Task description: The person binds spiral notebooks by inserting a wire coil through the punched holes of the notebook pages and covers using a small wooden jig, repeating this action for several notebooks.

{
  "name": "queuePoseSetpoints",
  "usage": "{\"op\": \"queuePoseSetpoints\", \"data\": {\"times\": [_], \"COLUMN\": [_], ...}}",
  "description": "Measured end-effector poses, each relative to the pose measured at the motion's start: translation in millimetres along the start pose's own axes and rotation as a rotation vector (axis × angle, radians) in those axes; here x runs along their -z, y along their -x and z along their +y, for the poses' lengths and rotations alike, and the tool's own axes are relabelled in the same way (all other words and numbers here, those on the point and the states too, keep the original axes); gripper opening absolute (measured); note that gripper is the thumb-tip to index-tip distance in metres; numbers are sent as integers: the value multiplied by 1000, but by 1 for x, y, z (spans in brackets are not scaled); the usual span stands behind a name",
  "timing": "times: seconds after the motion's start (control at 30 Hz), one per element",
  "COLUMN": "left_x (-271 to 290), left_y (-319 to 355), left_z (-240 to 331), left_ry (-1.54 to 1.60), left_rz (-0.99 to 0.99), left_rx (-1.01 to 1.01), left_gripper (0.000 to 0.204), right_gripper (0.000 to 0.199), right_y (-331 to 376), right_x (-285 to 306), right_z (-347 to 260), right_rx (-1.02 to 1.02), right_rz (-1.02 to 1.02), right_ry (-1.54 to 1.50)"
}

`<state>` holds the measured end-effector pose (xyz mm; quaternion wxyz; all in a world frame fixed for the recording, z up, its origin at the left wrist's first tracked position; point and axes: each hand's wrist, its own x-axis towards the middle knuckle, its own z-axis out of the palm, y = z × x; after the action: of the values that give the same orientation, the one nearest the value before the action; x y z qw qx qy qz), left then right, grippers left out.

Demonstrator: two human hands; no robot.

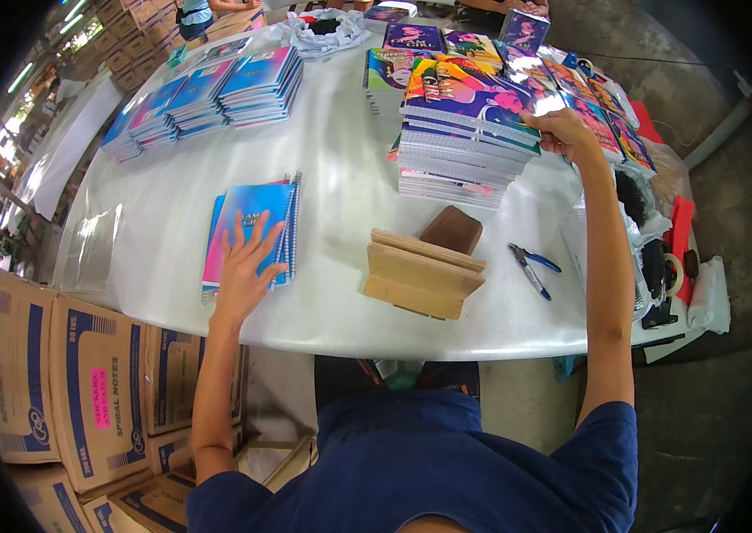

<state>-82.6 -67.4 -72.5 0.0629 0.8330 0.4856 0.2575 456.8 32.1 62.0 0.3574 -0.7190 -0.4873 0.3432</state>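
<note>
My left hand (247, 262) lies with fingers spread on a small pile of spiral notebooks (261, 197) with pink and blue covers, near the table's left front. Their wire bindings show along the right side. My right hand (566, 133) reaches out to a tall stack of notebooks (456, 155). Its thumb and fingers pinch the right corner of the top notebook (456, 87), which has an orange and purple cover with a drawn figure. That notebook still rests on the stack; the fingertips are partly hidden.
Blue notebook stacks (256, 80) stand at the far left, more colourful notebooks (416, 37) at the far right. Nearer are a brown cardboard holder (425, 277), a brown wallet-like object (452, 229), pliers (543, 258) and a marker (530, 274). Cartons (96, 391) stand at lower left.
</note>
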Motion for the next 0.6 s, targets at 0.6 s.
{"op": "queuePoseSetpoints", "data": {"times": [0.6], "left_x": [9], "left_y": [-145], "left_z": [124], "left_ry": [1259], "left_rz": [-112], "left_rx": [-87], "left_gripper": [69], "right_gripper": [24], "right_y": [202], "right_x": [-98], "right_z": [46], "right_rx": [566], "right_rz": [426], "right_ry": [-291]}}
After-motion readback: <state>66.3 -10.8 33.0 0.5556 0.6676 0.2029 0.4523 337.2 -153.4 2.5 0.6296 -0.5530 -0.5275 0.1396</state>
